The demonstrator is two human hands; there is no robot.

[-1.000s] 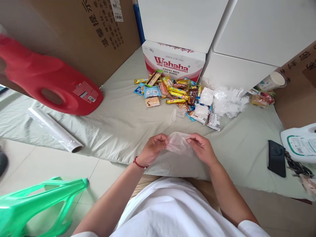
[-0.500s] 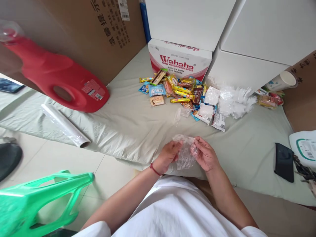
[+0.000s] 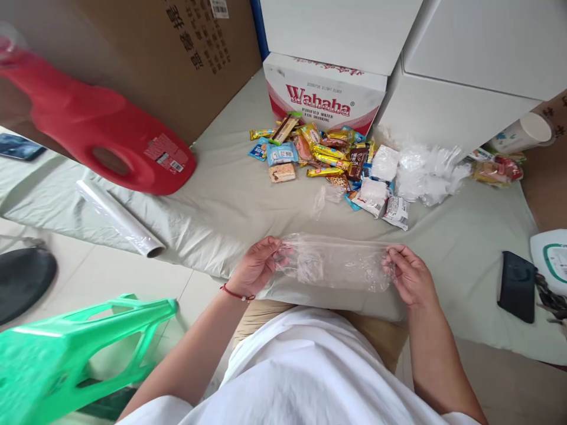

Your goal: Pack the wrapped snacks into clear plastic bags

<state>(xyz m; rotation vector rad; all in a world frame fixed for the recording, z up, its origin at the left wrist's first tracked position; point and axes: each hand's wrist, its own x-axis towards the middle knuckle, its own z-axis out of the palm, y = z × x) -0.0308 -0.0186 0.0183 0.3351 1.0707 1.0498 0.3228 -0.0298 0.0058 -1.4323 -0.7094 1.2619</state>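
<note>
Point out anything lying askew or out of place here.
The red jug lies on its side on the sheet. The snack packets sit in a loose heap by the Wahaha box, with crumpled clear bags beside them.

Both hands, left [image 3: 256, 270] and right [image 3: 410, 276], stretch a clear plastic bag [image 3: 336, 267] near snacks [image 3: 328, 159].
</note>
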